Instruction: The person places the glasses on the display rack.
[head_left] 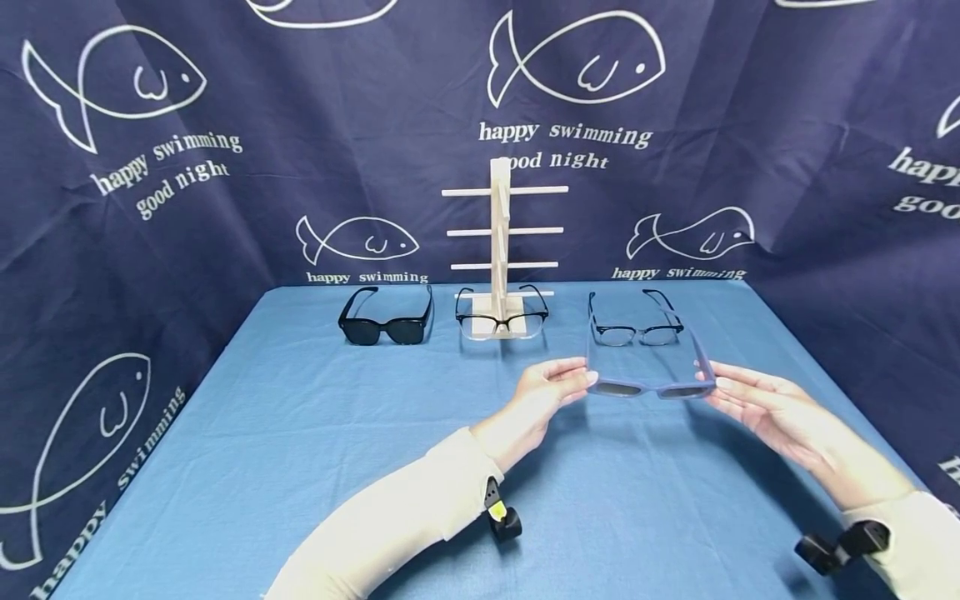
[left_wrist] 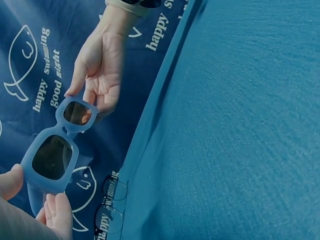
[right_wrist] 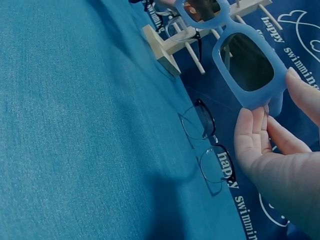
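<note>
A pair of blue-framed sunglasses (head_left: 651,390) with dark lenses hangs above the right part of the table, temples unfolded and reaching away from me. My left hand (head_left: 538,404) pinches its left front corner between thumb and fingers. At the opposite corner my right hand (head_left: 780,417) pinches the frame the same way. In the left wrist view the sunglasses (left_wrist: 52,157) show their lenses, with a hand at each end. The right wrist view shows my thumb and fingers on one corner of the blue frame (right_wrist: 250,65). Black half-rim eyeglasses (head_left: 637,335) lie just behind them.
Toward the back stands a wooden display rack (head_left: 500,242) with several crossbars. Clear-bottomed eyeglasses (head_left: 501,325) sit at its base. Black sunglasses (head_left: 386,330) lie to its left on the blue tablecloth (head_left: 315,442). A dark fish-print curtain (head_left: 420,108) hangs behind and along both sides.
</note>
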